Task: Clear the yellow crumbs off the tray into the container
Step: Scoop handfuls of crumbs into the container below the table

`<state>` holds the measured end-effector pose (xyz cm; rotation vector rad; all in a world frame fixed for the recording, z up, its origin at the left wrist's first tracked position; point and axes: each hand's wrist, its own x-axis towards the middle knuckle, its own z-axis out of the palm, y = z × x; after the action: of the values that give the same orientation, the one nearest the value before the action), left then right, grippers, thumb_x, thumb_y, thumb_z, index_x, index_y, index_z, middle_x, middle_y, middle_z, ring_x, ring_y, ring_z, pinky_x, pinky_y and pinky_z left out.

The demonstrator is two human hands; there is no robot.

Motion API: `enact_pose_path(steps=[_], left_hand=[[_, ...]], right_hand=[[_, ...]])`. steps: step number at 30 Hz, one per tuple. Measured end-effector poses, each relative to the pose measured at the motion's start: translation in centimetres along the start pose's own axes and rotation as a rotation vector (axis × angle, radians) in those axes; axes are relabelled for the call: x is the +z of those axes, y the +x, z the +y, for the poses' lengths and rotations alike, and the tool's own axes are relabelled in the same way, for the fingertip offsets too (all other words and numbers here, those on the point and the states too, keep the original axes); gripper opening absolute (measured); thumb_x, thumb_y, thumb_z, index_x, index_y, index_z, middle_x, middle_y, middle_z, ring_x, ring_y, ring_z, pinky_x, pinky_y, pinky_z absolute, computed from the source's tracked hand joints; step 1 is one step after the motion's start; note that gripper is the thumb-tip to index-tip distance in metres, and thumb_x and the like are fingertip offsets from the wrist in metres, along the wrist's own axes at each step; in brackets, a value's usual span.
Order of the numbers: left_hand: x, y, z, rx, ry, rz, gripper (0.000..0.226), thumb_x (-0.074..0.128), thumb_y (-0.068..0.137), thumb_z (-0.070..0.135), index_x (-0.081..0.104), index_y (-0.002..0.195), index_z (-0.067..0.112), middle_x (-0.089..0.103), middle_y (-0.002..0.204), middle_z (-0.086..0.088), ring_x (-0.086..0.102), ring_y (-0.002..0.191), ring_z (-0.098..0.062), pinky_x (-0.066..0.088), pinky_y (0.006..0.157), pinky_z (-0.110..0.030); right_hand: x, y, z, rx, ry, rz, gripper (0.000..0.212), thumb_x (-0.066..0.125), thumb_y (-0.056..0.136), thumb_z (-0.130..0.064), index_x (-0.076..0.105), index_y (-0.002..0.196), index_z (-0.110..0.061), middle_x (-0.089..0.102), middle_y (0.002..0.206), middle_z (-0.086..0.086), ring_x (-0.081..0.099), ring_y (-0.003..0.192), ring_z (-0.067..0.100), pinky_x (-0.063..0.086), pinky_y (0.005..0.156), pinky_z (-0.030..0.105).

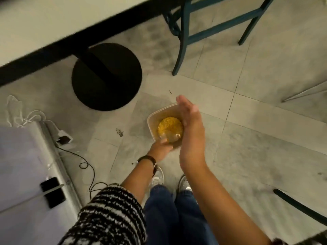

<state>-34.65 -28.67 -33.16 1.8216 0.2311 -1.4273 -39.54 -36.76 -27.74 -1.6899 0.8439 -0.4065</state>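
A clear plastic container (154,116) is held over the tiled floor in front of me, with a heap of yellow crumbs (169,127) in its bottom. My left hand (161,149) grips the container's near edge from below; its fingers are partly hidden behind the plastic. My right hand (192,133) hovers over the container's right side, fingers straight and together, palm turned left, holding nothing. The tray is not in view.
A white table edge (53,20) runs across the upper left, its black round base (106,76) on the floor. Teal chair legs (184,32) stand at upper right. A white appliance (23,174) and cables (83,161) lie at left. My legs and shoes are below.
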Motion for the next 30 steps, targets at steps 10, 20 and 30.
enact_pose_path(steps=[10, 20, 30], left_hand=[[-2.4, -25.4, 6.9, 0.100, -0.739, -0.132, 0.039, 0.030, 0.096, 0.034, 0.053, 0.126, 0.024, 0.056, 0.131, -0.002, 0.050, 0.122, -0.021, 0.023, 0.108, -0.047], [-10.4, -39.5, 7.3, 0.337, -0.748, 0.090, 0.037, 0.034, 0.098, 0.030, 0.048, 0.130, 0.020, 0.054, 0.134, -0.005, 0.052, 0.119, -0.020, 0.028, 0.112, -0.042], [-23.9, -40.6, 6.5, 0.391, -0.845, 0.199, 0.035, 0.034, 0.098, 0.030, 0.052, 0.126, 0.019, 0.057, 0.131, -0.006, 0.055, 0.115, -0.021, 0.029, 0.111, -0.044]], right_hand=[[-11.8, -4.4, -6.6, 0.238, -0.913, -0.589, 0.073, 0.048, 0.094, -0.040, 0.010, 0.150, -0.013, 0.003, 0.159, 0.015, 0.006, 0.146, 0.031, 0.005, 0.117, 0.052], [-8.5, -13.0, -22.5, 0.184, -0.471, -0.705, 0.034, 0.055, 0.093, -0.029, 0.054, 0.125, -0.018, 0.063, 0.112, 0.005, 0.055, 0.091, 0.013, 0.040, 0.071, 0.019], [4.6, -7.4, -32.5, 0.353, -0.144, -0.699, 0.021, 0.046, 0.097, -0.030, 0.060, 0.107, -0.018, 0.069, 0.102, 0.007, 0.067, 0.086, 0.021, 0.053, 0.078, 0.035]])
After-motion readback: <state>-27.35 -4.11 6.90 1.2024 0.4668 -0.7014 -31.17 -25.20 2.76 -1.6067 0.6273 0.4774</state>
